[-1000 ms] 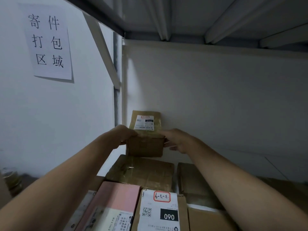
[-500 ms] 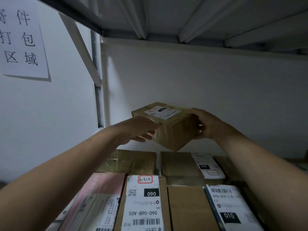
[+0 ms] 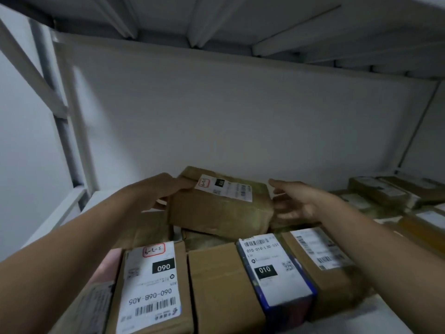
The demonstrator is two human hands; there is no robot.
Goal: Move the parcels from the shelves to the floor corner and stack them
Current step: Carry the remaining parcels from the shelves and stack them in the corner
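ok so the small brown parcel is sitting up on top of the other boxes at the back of the shelf, a bit tilted, white label with a black 010 tag facing up; the left hand has it by the left end, fingers curled over the top edge near the label, so that one is properly holding on; the right hand is just beside the right end with fingers spread and palm turned toward the box, gripping nothing, and honestly can't tell if it's touching the cardboard or not; in the front row there's the parcel labelled 060 with a red-boxed handwritten tag, then a plain brown carton right next to it, then a blue-edged parcel labelled 010; another labelled box sits partly under the right forearm, and something pink peeks out beside the left forearm; more brown parcels are off at the far right, too blurry to read; white back panel behind it all, underside of the upper shelf overhead.
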